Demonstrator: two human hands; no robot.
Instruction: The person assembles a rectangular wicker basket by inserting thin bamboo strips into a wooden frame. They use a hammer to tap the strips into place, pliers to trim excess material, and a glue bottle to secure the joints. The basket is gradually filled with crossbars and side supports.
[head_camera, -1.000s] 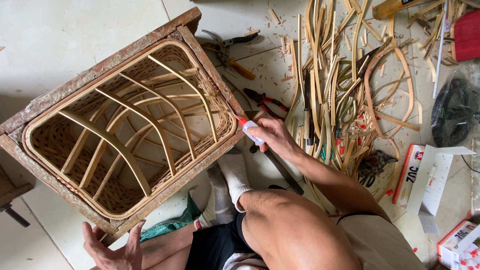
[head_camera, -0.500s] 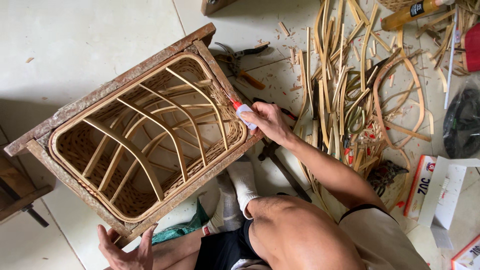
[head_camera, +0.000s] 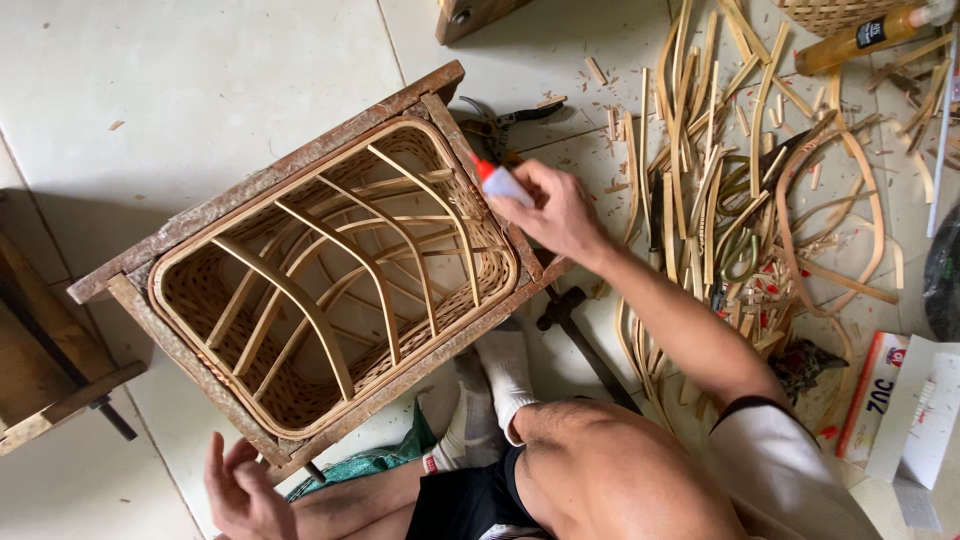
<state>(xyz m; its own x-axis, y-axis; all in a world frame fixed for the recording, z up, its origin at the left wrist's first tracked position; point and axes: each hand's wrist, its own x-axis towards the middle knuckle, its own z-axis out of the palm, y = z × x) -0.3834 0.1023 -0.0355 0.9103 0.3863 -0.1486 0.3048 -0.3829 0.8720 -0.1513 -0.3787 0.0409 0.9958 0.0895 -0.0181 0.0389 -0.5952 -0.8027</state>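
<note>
Nearest to me, my left hand (head_camera: 243, 492) hangs low by the frame's near corner, fingers spread wide and holding nothing. Beside it my knee and a white sock (head_camera: 505, 372) rest against the wooden frame (head_camera: 262, 183), with a hammer (head_camera: 578, 335) lying on the tile floor (head_camera: 200, 70) just past the foot. The frame holds a woven basket (head_camera: 335, 275) whose bent ribs arch across its open mouth. Further out, my right hand (head_camera: 553, 208) is at the frame's far right edge, fingers closed around a small white glue tube (head_camera: 500, 182), its red tip pointing at the basket rim. Just beyond that lie cutters (head_camera: 500, 122). To the right, loose cane strips (head_camera: 740, 190) cover the floor, and a yellow bottle (head_camera: 868, 35) lies at the far top.
</note>
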